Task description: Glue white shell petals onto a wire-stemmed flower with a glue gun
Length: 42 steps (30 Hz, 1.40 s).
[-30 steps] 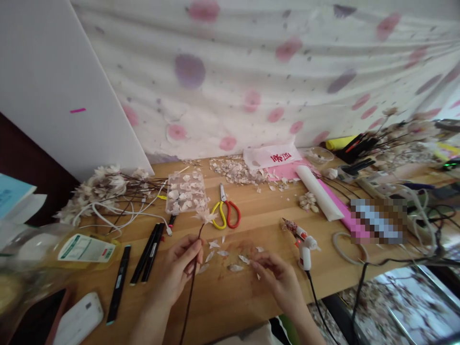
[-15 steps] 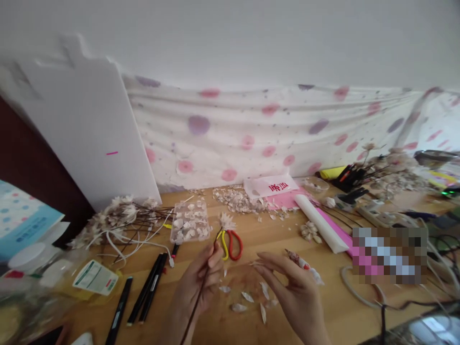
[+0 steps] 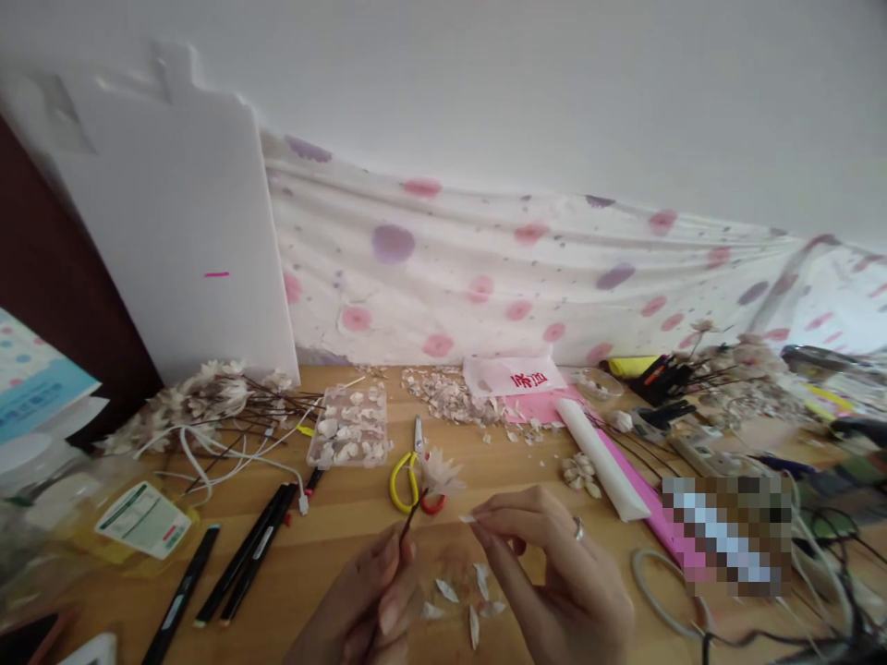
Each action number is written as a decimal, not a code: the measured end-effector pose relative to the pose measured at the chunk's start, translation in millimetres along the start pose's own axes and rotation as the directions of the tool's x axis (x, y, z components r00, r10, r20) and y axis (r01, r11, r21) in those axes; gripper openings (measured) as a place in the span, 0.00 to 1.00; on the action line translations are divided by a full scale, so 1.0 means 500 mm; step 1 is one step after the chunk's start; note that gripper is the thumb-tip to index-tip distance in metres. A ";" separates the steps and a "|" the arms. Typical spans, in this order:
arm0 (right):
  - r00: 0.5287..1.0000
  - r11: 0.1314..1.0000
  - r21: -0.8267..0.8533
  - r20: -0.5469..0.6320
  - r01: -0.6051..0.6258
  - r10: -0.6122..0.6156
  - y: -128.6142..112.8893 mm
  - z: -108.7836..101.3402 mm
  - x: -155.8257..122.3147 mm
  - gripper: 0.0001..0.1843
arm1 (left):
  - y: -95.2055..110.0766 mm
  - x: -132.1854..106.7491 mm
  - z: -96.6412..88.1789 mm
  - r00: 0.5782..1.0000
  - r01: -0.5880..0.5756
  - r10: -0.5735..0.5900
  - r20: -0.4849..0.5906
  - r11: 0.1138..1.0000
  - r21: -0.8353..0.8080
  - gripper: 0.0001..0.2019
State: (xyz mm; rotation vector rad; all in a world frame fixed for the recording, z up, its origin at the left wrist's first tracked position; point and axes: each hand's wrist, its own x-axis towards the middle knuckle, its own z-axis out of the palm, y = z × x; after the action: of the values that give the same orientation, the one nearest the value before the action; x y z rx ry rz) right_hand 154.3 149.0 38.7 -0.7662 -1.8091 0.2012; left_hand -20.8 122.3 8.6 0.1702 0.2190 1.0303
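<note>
Above the desk [image 3: 333, 545], we see the dark stem [image 3: 414, 515] slanting away and rightward along its long axis to the pale flower [image 3: 442, 473], pinched in the left hand's [image 3: 374, 596] fingers, the right hand's [image 3: 558, 577] pinching a leftward-pointing petal [image 3: 467, 519].

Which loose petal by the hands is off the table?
The pale petal pinched in the fingers of the right hand. It alone is held up; the other loose petals by the hands lie on the tabletop.
</note>
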 end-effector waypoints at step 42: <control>0.973 0.973 0.077 -0.064 -0.217 0.222 0.035 0.029 -0.019 0.11 | -0.029 0.006 0.013 0.988 0.036 -0.022 -0.154 0.996 0.085 0.12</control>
State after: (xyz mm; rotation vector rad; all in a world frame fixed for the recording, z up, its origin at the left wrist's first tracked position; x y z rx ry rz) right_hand 150.0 160.3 17.1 -0.9130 -1.6395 0.3752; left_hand -5.6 117.1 10.9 0.1667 0.4053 1.0061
